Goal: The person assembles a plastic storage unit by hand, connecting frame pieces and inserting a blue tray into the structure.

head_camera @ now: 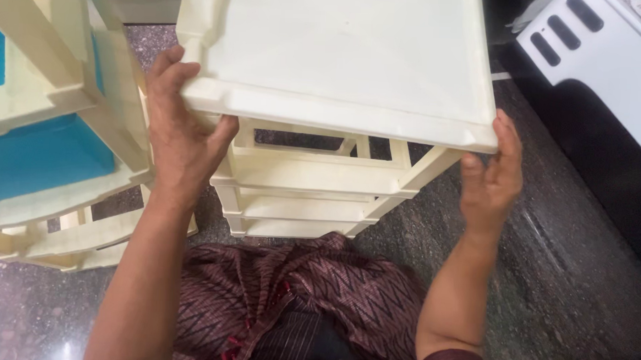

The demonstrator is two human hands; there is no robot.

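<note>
the cream plastic rack [321, 166] stands on the dark speckled floor [558, 280], its top panel [346, 60] caught at both near corners: left hand [180, 136] clamped round one, right hand [492, 175] half-curled against the other. a second rack with blue drawers [44, 156] stands just beside.

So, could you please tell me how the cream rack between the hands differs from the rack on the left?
The cream rack stands centred, gripped by the left hand and right hand; the left rack is untouched. The cream rack's tiers look empty; the left rack holds blue drawers. Both are cream plastic frames.
</note>
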